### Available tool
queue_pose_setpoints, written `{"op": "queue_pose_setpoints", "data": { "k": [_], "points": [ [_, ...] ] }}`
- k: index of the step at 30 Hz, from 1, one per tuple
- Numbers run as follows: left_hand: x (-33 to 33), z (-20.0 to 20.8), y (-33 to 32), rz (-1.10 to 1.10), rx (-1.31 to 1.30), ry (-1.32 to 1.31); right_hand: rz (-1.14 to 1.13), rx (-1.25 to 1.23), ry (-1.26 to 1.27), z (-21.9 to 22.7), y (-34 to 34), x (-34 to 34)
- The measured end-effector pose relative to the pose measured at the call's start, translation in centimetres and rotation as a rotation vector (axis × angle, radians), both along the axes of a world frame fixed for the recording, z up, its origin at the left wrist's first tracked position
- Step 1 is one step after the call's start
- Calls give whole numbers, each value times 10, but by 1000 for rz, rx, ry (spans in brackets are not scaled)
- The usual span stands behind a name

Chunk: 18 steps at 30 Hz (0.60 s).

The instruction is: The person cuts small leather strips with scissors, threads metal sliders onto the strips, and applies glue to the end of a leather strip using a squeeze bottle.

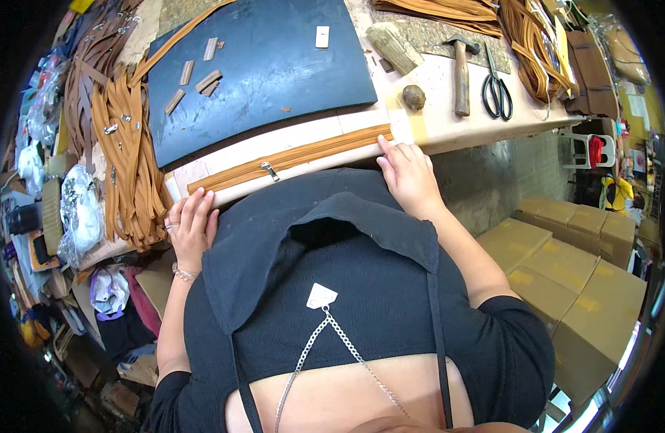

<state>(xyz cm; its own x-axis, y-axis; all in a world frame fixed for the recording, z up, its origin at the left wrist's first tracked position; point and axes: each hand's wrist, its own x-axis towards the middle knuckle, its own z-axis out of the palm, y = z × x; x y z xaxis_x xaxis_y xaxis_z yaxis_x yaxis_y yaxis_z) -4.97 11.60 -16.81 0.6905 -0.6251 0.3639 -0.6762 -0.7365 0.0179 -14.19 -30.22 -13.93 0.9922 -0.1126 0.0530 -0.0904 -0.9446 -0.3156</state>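
A brown zipper (304,156) lies flat along the table's near edge, with a silver zipper slider (270,171) partway along it. At its left end rests my left hand (192,225), the fingers stretched out and the fingertips touching the zipper's end. My right hand (410,177) is at the other end, its index fingertip on the zipper, the thumb held apart and the other fingers bent. Neither hand wraps round the zipper. Pale paper pieces show beside both ends.
Behind the zipper lies a dark board (267,68) with small offcuts (187,72). Brown zippers (127,155) hang at the left. A wood block (394,47), a hammer (461,76), a round lump (414,97) and scissors (496,90) lie to the right. Cardboard boxes (556,267) stand at lower right.
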Motion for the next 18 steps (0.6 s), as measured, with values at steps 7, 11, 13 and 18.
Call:
{"op": "queue_pose_setpoints", "data": {
  "k": [7,11,13,18],
  "points": [
    [-1,-3,0,-3,-11,-19,5,10,-10,-2,-1,1],
    [1,-5,-1,-6,-5,-9,-24,44,11,-1,-2,-1],
    [0,-5,-1,-1,3,-6,-34,53,29,2,-1,0],
    [-10,-8,5,91,-2,0,35,-117,-22,6,1,5]
  ]
}}
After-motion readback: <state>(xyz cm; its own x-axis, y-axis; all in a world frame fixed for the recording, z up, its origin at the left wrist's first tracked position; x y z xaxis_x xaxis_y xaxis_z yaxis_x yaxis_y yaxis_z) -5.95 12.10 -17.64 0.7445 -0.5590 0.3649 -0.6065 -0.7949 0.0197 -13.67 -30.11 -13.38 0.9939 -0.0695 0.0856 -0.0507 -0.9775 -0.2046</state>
